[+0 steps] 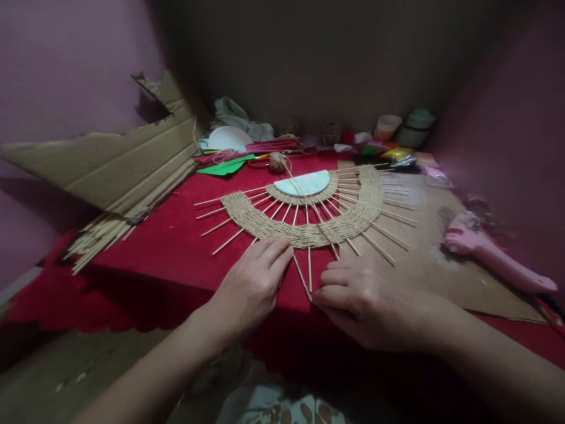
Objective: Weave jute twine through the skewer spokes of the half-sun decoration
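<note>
A half-round woven fan (304,237) of thin sticks and beige twine lies on the red cloth, with a pale blue half-disc (302,183) at its centre. My left hand (258,274) grips the fan's lower edge, fingers bent over the woven band and thumb hidden beneath. Closed in a pinch, my right hand (359,294) holds the strand of twine (302,275) just right of the lowest stick. That strand slants from the band beside my left fingertips to my right fingers. Beyond the half-disc sits a small twine ball (278,162), from which a strand crosses the fan.
A bundle of sticks (115,229) and torn cardboard (106,168) are at left. A pink glue gun (494,250) rests on a flat brown board (432,265) at right. Green paper (226,166), a cup (387,126) and a lidded container (416,128) stand or lie at the back.
</note>
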`<state>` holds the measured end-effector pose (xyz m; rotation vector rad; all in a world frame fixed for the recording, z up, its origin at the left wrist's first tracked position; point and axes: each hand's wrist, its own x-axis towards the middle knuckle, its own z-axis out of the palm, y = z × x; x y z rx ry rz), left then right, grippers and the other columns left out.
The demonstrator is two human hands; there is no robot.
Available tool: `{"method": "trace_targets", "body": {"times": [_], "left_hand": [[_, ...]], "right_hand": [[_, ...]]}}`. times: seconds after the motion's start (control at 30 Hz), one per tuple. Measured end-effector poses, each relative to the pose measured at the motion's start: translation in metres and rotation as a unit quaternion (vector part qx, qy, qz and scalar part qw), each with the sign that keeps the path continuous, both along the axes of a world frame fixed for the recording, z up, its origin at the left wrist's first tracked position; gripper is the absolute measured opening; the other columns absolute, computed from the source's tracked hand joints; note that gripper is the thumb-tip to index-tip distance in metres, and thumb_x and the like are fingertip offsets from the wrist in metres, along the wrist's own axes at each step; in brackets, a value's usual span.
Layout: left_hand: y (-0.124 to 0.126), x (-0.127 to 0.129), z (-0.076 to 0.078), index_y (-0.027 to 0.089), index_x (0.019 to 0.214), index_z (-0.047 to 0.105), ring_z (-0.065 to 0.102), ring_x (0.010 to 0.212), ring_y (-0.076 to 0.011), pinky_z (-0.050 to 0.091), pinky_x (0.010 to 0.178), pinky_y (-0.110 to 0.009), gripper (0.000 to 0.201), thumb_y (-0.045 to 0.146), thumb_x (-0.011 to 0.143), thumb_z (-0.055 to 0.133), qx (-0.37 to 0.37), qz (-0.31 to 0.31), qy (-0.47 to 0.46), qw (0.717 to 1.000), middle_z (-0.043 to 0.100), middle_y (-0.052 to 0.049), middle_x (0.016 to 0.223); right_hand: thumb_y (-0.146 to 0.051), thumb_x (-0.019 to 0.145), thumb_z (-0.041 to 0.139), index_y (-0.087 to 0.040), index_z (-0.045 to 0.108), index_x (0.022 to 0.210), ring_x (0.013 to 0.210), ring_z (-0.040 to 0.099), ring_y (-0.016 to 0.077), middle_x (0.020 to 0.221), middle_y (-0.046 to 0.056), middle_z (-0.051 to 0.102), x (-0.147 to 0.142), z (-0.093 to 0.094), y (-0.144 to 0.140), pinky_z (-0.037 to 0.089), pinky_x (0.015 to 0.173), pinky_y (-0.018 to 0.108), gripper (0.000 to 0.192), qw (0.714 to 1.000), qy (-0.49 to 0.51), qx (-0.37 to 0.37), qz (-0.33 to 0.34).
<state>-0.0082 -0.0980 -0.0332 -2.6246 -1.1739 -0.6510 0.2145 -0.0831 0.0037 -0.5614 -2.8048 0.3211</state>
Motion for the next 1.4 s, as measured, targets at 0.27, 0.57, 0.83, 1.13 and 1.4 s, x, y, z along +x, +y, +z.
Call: {"method": "trace_targets", "body": {"times": [0.27, 0.57, 0.83, 1.13, 1.4], "left_hand": [[0.0, -0.001, -0.001, 0.003, 0.119, 0.056, 0.05, 0.119, -0.0277, 0.049, 0.1, -0.048, 0.037, 0.0, 0.085, 0.044, -0.007, -0.001, -0.005, 1.0, 0.057, -0.02, 0.126], [-0.001, -0.001, 0.007, 0.005, 0.12, 0.056, 0.052, 0.116, -0.0275, 0.049, 0.096, -0.047, 0.036, 0.005, 0.088, 0.04, 0.005, -0.009, 0.032, 0.999, 0.058, -0.019, 0.125], [0.013, -0.002, 0.028, 0.01, 0.093, 0.064, 0.051, 0.081, -0.0183, 0.048, 0.071, -0.032, 0.026, 0.018, 0.094, 0.04, -0.067, -0.026, 0.056, 0.996, 0.058, -0.011, 0.092], [0.033, 0.008, 0.031, 0.011, 0.107, 0.059, 0.053, 0.066, -0.0162, 0.041, 0.056, -0.028, 0.024, 0.013, 0.093, 0.04, 0.058, -0.125, 0.147, 0.979, 0.058, -0.004, 0.076], [0.046, 0.014, 0.037, 0.012, 0.098, 0.061, 0.057, 0.062, -0.0175, 0.041, 0.05, -0.029, 0.023, 0.011, 0.09, 0.039, 0.148, -0.189, 0.27, 0.932, 0.061, -0.005, 0.072]], "right_hand": [[-0.012, 0.089, 0.045, -0.012, 0.066, 0.093, 0.056, 0.045, 0.0142, 0.064, 0.002, 0.058, 0.009, -0.011, -0.008, 0.03, 0.054, 0.031, 0.021, 0.985, 0.0, 0.173, 0.005], [-0.013, 0.09, 0.047, -0.012, 0.066, 0.088, 0.056, 0.044, 0.0141, 0.064, 0.002, 0.057, 0.009, -0.012, -0.015, 0.029, 0.053, 0.032, 0.019, 0.983, -0.012, 0.183, -0.016], [-0.013, 0.09, 0.047, -0.012, 0.069, 0.094, 0.056, 0.044, 0.0146, 0.062, 0.002, 0.057, 0.011, -0.016, -0.016, 0.029, 0.052, 0.032, 0.022, 0.984, 0.026, 0.171, -0.046], [-0.012, 0.088, 0.049, -0.01, 0.068, 0.097, 0.057, 0.044, 0.0153, 0.063, 0.002, 0.057, 0.012, -0.02, -0.02, 0.028, 0.051, 0.033, 0.021, 0.983, 0.033, 0.173, -0.054], [-0.012, 0.087, 0.05, -0.01, 0.067, 0.098, 0.056, 0.042, 0.0148, 0.063, 0.001, 0.057, 0.012, -0.023, -0.019, 0.028, 0.052, 0.033, 0.021, 0.981, 0.047, 0.181, -0.056]]}}
